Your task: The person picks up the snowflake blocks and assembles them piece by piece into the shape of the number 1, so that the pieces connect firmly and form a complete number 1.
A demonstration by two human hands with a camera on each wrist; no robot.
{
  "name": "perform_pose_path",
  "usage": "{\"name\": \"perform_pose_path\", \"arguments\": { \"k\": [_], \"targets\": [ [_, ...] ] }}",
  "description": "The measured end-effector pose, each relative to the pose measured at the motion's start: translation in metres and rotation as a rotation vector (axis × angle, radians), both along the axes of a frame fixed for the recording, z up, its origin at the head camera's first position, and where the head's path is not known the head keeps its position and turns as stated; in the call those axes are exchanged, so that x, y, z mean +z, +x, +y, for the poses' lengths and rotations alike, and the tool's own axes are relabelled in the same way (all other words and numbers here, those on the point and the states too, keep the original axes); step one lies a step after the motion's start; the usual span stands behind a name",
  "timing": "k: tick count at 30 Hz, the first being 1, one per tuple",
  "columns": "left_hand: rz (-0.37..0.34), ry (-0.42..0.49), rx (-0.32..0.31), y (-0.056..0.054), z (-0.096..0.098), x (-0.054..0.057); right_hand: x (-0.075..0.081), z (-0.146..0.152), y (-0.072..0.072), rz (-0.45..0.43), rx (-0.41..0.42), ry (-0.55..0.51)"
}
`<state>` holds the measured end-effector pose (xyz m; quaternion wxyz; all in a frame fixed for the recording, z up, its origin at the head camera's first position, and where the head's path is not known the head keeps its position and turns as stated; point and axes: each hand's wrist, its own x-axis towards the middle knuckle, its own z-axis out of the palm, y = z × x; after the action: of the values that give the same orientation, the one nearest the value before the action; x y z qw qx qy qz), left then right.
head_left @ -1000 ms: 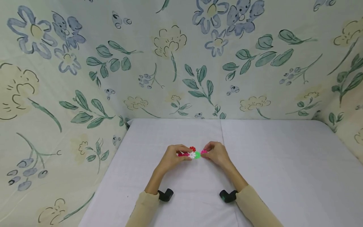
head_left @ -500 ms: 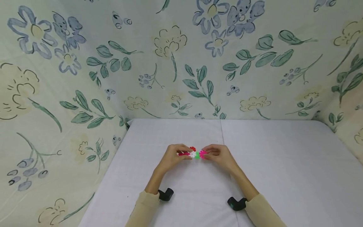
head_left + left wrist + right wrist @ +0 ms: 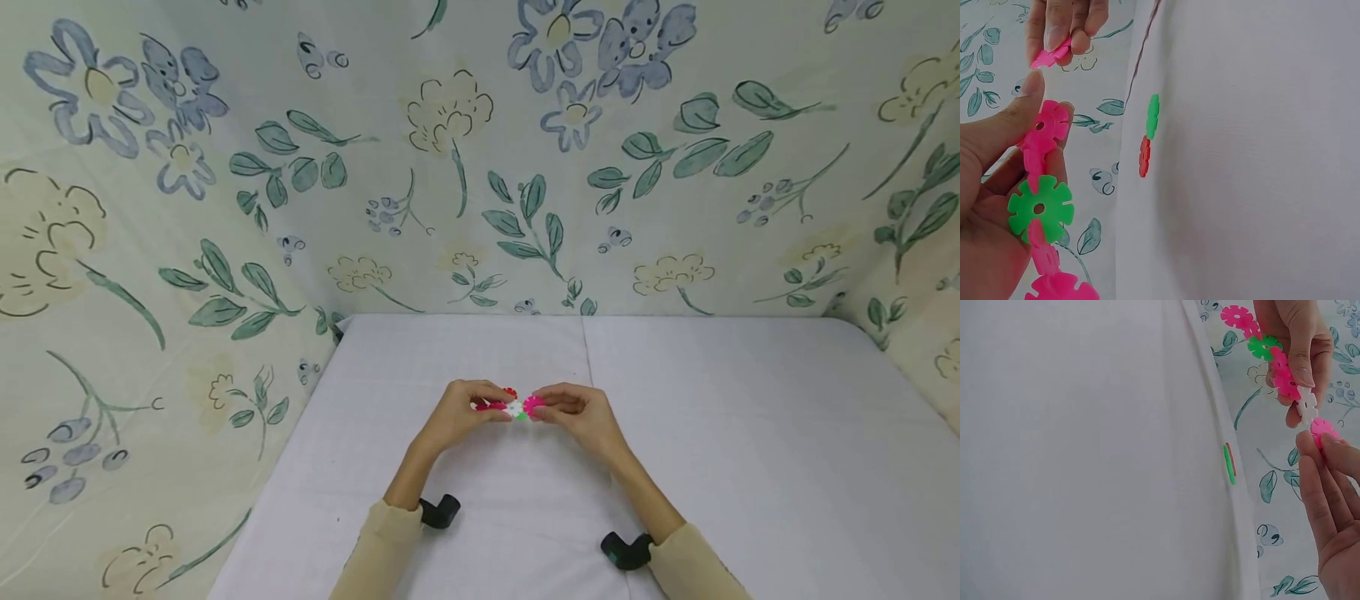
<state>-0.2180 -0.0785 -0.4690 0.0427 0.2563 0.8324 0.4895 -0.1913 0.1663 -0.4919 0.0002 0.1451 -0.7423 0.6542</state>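
Observation:
My left hand (image 3: 465,410) grips a chain of slotted plastic snowflake discs between thumb and fingers. Along it sit a green disc (image 3: 1041,212), several pink discs (image 3: 1055,119) and, at the end nearest my right hand, a white disc (image 3: 1307,407). A single pink disc (image 3: 1323,430) is pinched between the thumb and fingers of my right hand (image 3: 583,414). That disc meets the white one edge to edge; how far their slots interlock I cannot tell. A loose green disc (image 3: 1153,116) and a red disc (image 3: 1144,156) lie on the cloth beyond the hands.
A white cloth (image 3: 712,433) covers the table, with a crease running front to back. Floral fabric (image 3: 480,167) hangs behind and to the left. Each wrist carries a black camera (image 3: 441,512).
My right forearm has swung outward to the right, uncovering more of the pink disc. In the last half second that disc has come closer to the white one; my left hand has shifted slightly right.

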Motion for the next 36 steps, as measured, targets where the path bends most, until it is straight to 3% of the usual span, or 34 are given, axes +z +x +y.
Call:
{"name": "perform_pose_path", "arguments": {
  "k": [12, 21, 36],
  "targets": [
    [-0.008, -0.001, -0.017, 0.001, 0.001, 0.003, -0.001, -0.002, 0.006, 0.065, -0.065, 0.083],
    [-0.001, 0.009, -0.027, 0.0, 0.001, 0.006, 0.002, -0.005, 0.007, 0.045, -0.054, -0.011],
    [-0.03, 0.069, -0.11, -0.001, -0.003, 0.013, 0.009, -0.005, 0.004, 0.044, -0.035, 0.006]
  ]
}}
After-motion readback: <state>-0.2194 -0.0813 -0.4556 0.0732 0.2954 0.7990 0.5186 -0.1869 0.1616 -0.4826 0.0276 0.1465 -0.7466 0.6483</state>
